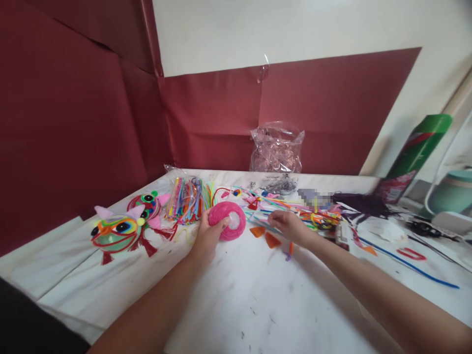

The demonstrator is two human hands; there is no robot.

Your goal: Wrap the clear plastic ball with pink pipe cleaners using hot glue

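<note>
Left hand (209, 230): closed on the left rim of one bright pink, round, fibrous-looking piece with a pale centre (225, 209), thumb across its face, at mid-bench. Right hand (286, 225): fingers curled narrow, apart from the piece; whether they hold anything, cannot tell. Stage, by judgement: pink covering largely laid, pale centre uncovered; no eyes, ears or tassels visible on this face. For comparison, at left: one green-and-orange animal figure with pink ears and red tassels (121, 228), seemingly complete, a second, partly hidden figure behind it. Multicoloured fuzzy stems in clear plastic (190, 199), just beyond the left hand; flat orange scraps (273, 240), between the hands. Room: widest on the near part of the white marbled bench (258, 305); left side bounded by figures, right side by loose strands, far edge by the wall
</note>
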